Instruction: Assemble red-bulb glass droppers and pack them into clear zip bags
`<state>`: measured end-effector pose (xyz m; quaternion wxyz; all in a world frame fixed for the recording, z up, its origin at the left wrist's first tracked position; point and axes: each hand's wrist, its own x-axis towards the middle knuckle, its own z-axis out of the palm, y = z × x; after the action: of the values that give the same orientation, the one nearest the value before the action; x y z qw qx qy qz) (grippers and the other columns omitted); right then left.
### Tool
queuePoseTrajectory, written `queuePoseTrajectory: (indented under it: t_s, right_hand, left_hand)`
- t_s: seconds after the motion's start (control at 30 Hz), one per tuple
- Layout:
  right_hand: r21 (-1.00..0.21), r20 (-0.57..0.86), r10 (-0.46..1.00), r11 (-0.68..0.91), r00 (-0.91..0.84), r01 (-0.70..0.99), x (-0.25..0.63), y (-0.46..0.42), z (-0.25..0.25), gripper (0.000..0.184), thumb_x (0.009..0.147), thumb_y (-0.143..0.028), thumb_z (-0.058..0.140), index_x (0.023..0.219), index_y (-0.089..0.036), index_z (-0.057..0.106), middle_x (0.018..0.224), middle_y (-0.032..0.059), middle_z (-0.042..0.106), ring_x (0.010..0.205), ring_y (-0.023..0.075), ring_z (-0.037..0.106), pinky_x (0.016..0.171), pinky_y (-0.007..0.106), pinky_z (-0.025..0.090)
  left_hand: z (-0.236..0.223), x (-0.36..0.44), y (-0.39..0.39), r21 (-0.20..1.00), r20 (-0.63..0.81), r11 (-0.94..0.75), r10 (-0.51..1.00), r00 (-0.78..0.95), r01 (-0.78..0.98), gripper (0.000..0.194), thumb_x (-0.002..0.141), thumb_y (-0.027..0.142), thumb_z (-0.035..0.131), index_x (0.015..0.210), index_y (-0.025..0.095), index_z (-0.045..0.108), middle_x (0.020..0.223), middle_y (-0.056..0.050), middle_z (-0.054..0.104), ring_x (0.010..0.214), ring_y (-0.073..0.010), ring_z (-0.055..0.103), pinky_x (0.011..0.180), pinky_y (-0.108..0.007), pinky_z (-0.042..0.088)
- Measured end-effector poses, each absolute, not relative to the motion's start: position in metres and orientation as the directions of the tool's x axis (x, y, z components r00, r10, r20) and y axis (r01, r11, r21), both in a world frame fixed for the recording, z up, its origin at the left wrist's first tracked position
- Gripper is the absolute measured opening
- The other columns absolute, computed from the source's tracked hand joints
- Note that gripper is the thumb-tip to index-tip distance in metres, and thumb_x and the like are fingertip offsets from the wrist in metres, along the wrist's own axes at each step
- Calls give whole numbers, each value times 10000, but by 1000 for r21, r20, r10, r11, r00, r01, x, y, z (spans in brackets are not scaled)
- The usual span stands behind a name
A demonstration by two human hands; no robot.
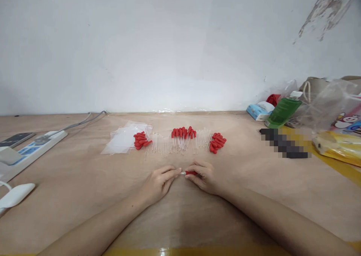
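Note:
Between my two hands lies a short dropper, held level over the table. My left hand pinches its clear glass tube by the left end. Around the red rubber bulb on the tube's right end, the fingers of my right hand are closed. Beyond the hands, several assembled droppers with red bulbs lie in a row. Loose clear tubes are spread to the left of them, and more tubes to the right. Loose red bulbs form a left pile and a right pile.
Clear plastic bags lie left of the bulbs. At the far left are a power strip, a phone and a white device. A green bottle, a tissue pack and a yellow package sit on the right.

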<state>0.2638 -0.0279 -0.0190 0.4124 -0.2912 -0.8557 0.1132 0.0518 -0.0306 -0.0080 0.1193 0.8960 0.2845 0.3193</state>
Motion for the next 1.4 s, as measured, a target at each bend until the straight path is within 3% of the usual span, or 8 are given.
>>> queuePoseTrajectory:
  t_s: [0.3,0.47,0.67,0.8,0.9,1.07,1.27,1.4]
  right_hand:
    - [-437,619,611,790,-494,430,262,-27,-19,119,814,-225,503,861,-170,598,739,40,556,693,132,499,626,243,420]
    - [-615,575,701,710,-422,343,262,-24,-12,145,822,-266,511,878,-197,627,775,30,578,718,119,527,653,238,433]
    - [-876,444,891,454,-96,164,273,-5,1,261,726,-357,617,918,-197,540,722,-5,574,654,108,546,612,233,446]
    - [-929,356,928,338,107,154,296,32,17,336,670,-474,616,807,-174,554,626,-8,574,585,114,550,552,226,427]
    - [-900,309,934,227,178,372,305,65,23,351,702,-490,560,827,-166,612,595,1,589,554,122,548,520,224,405]
    - [-713,262,945,53,195,699,290,103,18,323,737,-460,523,853,-192,661,769,37,671,716,151,602,599,224,418]
    - [-631,223,956,-6,189,776,283,120,16,308,761,-436,493,755,-200,691,779,58,681,764,179,605,647,250,403]
    - [-599,237,951,-19,199,801,295,109,22,261,781,-346,466,828,-194,673,804,44,680,755,158,599,642,238,388]
  left_hand:
    - [-6,62,-32,393,502,-799,601,622,454,250,879,170,400,1049,172,583,875,-64,619,773,-135,589,687,-246,484]
    - [-2,67,-32,494,475,-723,689,547,482,234,886,214,402,1029,187,586,891,-49,628,797,-134,595,717,-255,486]
    - [5,63,-34,474,448,-693,721,529,543,452,833,307,496,1264,222,390,1132,-74,561,1018,-196,534,858,-348,450]
    - [4,60,-30,456,385,-679,734,560,575,343,828,274,487,1166,215,484,1114,-77,545,1016,-201,514,863,-366,438]
    - [2,60,-28,440,357,-684,727,586,581,246,828,263,481,1054,206,562,1039,-70,559,960,-195,524,842,-362,442]
    - [1,61,-29,430,363,-689,724,587,583,213,828,259,481,1005,207,587,1011,-62,560,939,-190,518,840,-359,436]
    - [2,60,-30,421,367,-693,720,589,585,215,824,249,483,1009,208,585,1017,-62,560,939,-190,517,848,-364,429]
    - [1,60,-29,419,362,-693,720,593,586,218,826,258,480,1010,207,586,1020,-64,557,941,-194,514,845,-370,432]
